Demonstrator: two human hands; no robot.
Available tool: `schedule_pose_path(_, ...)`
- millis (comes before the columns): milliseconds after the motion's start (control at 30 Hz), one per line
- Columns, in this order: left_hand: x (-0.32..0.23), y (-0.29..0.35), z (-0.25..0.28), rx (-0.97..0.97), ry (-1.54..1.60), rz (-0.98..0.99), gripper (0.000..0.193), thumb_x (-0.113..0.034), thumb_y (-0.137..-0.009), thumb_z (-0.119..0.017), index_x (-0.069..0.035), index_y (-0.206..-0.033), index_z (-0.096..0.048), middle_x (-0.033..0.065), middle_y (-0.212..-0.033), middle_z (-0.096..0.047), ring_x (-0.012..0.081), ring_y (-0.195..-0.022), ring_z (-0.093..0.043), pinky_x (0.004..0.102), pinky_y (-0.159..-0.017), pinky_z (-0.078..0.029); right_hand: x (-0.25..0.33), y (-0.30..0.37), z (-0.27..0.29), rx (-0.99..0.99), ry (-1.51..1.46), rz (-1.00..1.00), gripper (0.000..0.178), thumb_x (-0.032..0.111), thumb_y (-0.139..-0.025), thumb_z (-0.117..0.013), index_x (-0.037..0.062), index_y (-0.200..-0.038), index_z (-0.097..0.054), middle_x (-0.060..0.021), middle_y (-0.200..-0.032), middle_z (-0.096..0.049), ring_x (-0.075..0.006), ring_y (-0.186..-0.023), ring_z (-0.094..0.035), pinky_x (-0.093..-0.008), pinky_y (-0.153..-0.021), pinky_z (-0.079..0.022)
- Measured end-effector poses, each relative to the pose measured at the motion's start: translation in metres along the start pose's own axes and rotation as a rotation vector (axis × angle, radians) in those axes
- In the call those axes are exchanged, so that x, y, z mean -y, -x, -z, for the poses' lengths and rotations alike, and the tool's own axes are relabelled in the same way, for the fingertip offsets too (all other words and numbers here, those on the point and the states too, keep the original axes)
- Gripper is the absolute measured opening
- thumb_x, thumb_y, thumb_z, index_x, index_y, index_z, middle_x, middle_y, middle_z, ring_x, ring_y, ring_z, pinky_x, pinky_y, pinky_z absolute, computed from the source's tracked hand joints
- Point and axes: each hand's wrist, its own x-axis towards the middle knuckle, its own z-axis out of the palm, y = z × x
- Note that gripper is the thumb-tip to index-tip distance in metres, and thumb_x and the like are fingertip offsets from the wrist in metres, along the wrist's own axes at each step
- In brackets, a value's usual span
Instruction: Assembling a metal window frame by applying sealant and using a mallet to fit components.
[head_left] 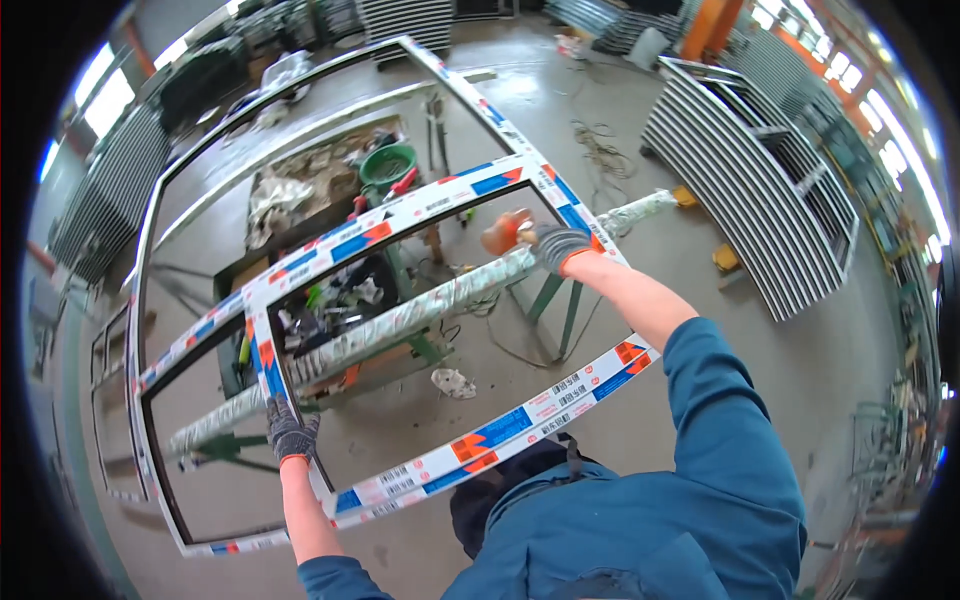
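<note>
A large window frame [345, 240], wrapped in white, blue and orange protective film, rests on padded support bars [430, 298]. Dark grey work gloves with orange cuffs cover both my hands. At the lower left, my left hand [291, 432] is closed around the short upright bar of the frame. My right hand [560, 246], near the frame's right side, is closed on what looks like a mallet with an orange-red head [508, 232]. The mallet head is smeared by motion, and its handle is mostly hidden by my glove. It appears over the right-hand opening of the frame.
Beneath and behind the frame stands a work table with a green basin [388, 167], crumpled wrapping and loose tools. At right, a stack of finished frames [745, 190] leans on yellow blocks. A cable [603, 150] coils on the floor. A crumpled paper [454, 384] lies below the bars.
</note>
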Motion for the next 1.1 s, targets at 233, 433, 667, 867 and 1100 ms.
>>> schedule_pose_path(233,0.024,-0.11,-0.038,-0.161,0.003,-0.204,0.088,-0.02,-0.072,-0.068,0.001,-0.148,-0.028,0.026,-0.152,-0.027,0.0395,-0.142,-0.025,0.0444,-0.118,-0.019,0.085,-0.021,0.017,-0.036,-0.045,-0.081,0.036,0.039,-0.094,-0.049,0.0129,-0.116,-0.059,-0.0167,-0.107,-0.067,-0.0358,-0.098,-0.065,-0.0468,-0.084,-0.05)
schedule_pose_path(433,0.025,-0.127,-0.039,-0.22,0.047,-0.348,0.066,-0.005,-0.068,-0.063,-0.007,-0.133,-0.056,0.0235,-0.155,-0.025,0.0399,-0.144,-0.022,0.0448,-0.118,-0.017,0.052,-0.063,-0.001,-0.025,-0.053,-0.232,0.038,0.041,-0.093,-0.051,0.0084,-0.11,-0.061,-0.0175,-0.103,-0.068,-0.0351,-0.095,-0.066,-0.0449,-0.082,-0.05)
schedule_pose_path(667,-0.01,-0.138,-0.027,-0.06,0.058,-0.307,0.068,0.003,-0.064,-0.056,-0.011,-0.13,-0.058,0.0221,-0.156,-0.021,0.0389,-0.146,-0.017,0.0438,-0.119,-0.013,-0.1,-0.078,-0.082,0.024,-0.195,-0.511,0.032,0.035,-0.092,-0.054,0.0122,-0.113,-0.062,-0.0121,-0.106,-0.068,-0.0295,-0.097,-0.065,-0.0398,-0.084,-0.049)
schedule_pose_path(867,-0.012,-0.15,-0.02,-0.123,0.028,-0.293,0.055,0.001,-0.066,-0.058,-0.012,-0.12,-0.065,0.0216,-0.156,-0.023,0.0389,-0.145,-0.02,0.0441,-0.119,-0.015,-0.036,-0.057,-0.041,0.075,0.141,-0.425,0.029,0.035,-0.091,-0.053,0.0206,-0.113,-0.063,-0.0142,-0.102,-0.067,-0.0323,-0.094,-0.066,-0.0427,-0.082,-0.05)
schedule_pose_path(1100,0.012,-0.161,-0.038,-0.293,-0.035,-0.447,0.063,-0.04,-0.077,-0.067,-0.019,-0.136,-0.055,0.023,-0.148,-0.037,0.0406,-0.138,-0.031,0.0482,-0.114,-0.025,-0.042,-0.08,-0.029,-0.307,-0.077,-0.091,0.028,0.026,-0.088,-0.051,0.0112,-0.106,-0.067,-0.0138,-0.091,-0.068,-0.0276,-0.079,-0.063,-0.04,-0.072,-0.05)
